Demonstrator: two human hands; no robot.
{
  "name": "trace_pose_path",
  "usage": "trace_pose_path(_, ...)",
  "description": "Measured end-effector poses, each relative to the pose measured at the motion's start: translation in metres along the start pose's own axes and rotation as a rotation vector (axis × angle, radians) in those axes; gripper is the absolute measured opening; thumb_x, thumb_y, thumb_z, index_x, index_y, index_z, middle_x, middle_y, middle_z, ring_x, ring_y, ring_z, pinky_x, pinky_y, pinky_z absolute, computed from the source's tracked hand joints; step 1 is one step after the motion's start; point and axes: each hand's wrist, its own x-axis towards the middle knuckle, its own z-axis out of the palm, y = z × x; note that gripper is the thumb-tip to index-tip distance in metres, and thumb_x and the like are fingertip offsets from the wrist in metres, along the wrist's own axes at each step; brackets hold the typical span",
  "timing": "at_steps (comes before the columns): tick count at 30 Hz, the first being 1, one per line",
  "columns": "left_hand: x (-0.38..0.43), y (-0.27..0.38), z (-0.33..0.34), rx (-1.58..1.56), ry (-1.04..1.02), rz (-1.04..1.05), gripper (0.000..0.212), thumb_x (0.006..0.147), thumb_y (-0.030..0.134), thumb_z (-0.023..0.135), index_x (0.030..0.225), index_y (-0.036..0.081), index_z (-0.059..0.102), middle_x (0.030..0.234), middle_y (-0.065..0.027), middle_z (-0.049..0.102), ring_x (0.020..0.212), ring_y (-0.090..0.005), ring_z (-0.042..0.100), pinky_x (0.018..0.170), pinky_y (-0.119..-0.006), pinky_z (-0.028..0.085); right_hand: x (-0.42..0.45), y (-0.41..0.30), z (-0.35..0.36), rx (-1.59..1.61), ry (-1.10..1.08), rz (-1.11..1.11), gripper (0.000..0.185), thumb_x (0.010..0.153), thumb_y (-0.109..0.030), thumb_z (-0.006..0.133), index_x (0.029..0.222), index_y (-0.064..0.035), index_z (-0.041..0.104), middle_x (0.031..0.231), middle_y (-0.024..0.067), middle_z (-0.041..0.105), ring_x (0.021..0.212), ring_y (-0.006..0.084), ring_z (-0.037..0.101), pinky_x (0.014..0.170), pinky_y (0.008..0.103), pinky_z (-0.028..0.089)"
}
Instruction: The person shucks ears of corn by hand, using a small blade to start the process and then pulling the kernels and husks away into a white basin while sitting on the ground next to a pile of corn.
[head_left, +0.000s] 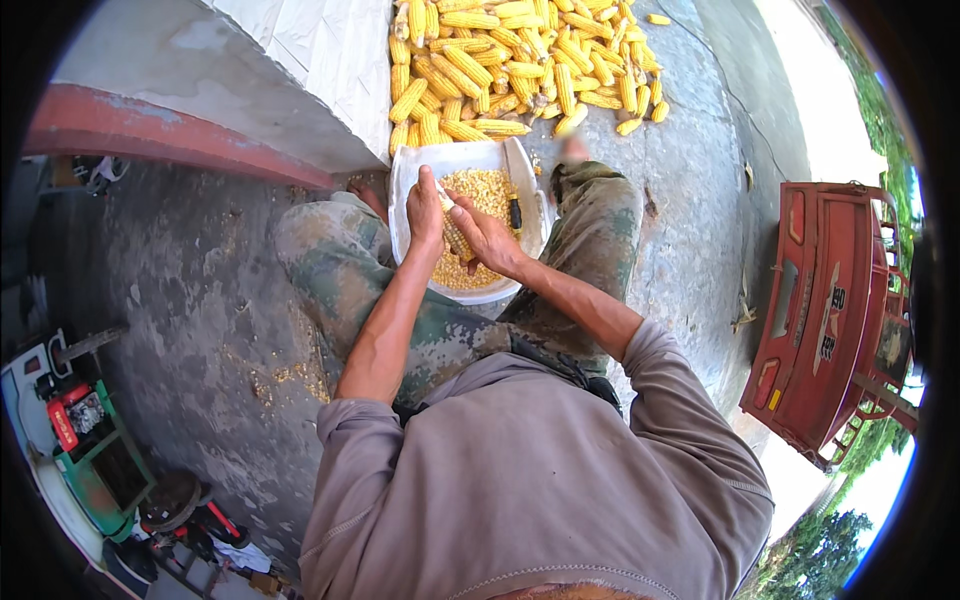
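Over a white plastic tub (530, 161) between my knees, both hands hold one corn cob (456, 241). Its upper end is pale and bare, while yellow kernels still cover the lower part. My left hand (426, 214) presses along the cob's left side with fingers extended. My right hand (487, 234) wraps the cob from the right, its thumb lying along it. Loose corn kernels (480, 184) fill the tub's bottom. A screwdriver-like tool (515, 214) with a black and yellow handle rests against the tub's right inner side.
Beyond the tub lies a heap of yellow corn ears (517, 67), bordered on the left by a white wall (330, 60). A red cargo tricycle (821, 322) stands at right. Machinery with a green frame (105, 465) is at lower left. Scattered kernels (292, 375) dot the concrete floor.
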Motion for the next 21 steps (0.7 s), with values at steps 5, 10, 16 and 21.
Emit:
trace_pose_path(5, 0.007, -0.013, -0.006, 0.177, 0.048, 0.104, 0.062, 0.103, 0.055, 0.041, 0.084, 0.000, 0.060, 0.074, -0.0100, 0.063, 0.072, -0.0208, 0.060, 0.071, -0.037, 0.047, 0.002, 0.007, 0.004, -0.011, 0.017, 0.080, 0.056, 0.108, -0.046, 0.031, 0.151, -0.0113, 0.040, 0.081, 0.0105, 0.055, 0.054, 0.0187, 0.065, 0.046, 0.0329, 0.057)
trace_pose_path(10, 0.007, -0.009, -0.004, 0.074, -0.035, 0.034, 0.060, 0.102, 0.056, 0.042, 0.087, 0.001, 0.062, 0.076, -0.0102, 0.064, 0.073, -0.0188, 0.061, 0.069, -0.035, 0.048, 0.010, 0.022, -0.005, 0.044, 0.087, 0.061, 0.059, 0.107, -0.050, 0.030, 0.146, -0.0086, 0.049, 0.070, 0.0030, 0.049, 0.056, 0.0147, 0.059, 0.045, 0.0312, 0.057)
trace_pose_path(16, 0.021, -0.015, -0.014, -0.088, 0.064, -0.070, 0.059, 0.102, 0.056, 0.042, 0.094, 0.000, 0.061, 0.074, -0.0100, 0.064, 0.071, -0.0200, 0.063, 0.069, -0.035, 0.050, 0.001, -0.001, -0.003, 0.168, -0.011, 0.072, 0.068, 0.104, -0.058, 0.030, 0.146, -0.0070, 0.048, 0.091, 0.0138, 0.066, 0.055, 0.0194, 0.065, 0.049, 0.0291, 0.058)
trace_pose_path(21, 0.010, -0.008, -0.006, -0.073, 0.031, -0.081, 0.061, 0.101, 0.058, 0.043, 0.095, 0.000, 0.061, 0.077, -0.0097, 0.064, 0.070, -0.0217, 0.065, 0.063, -0.036, 0.052, -0.004, 0.008, 0.002, 0.013, 0.015, 0.050, 0.058, 0.106, -0.048, 0.037, 0.146, -0.0072, 0.048, 0.067, 0.0042, 0.054, 0.046, 0.0145, 0.056, 0.046, 0.0283, 0.049)
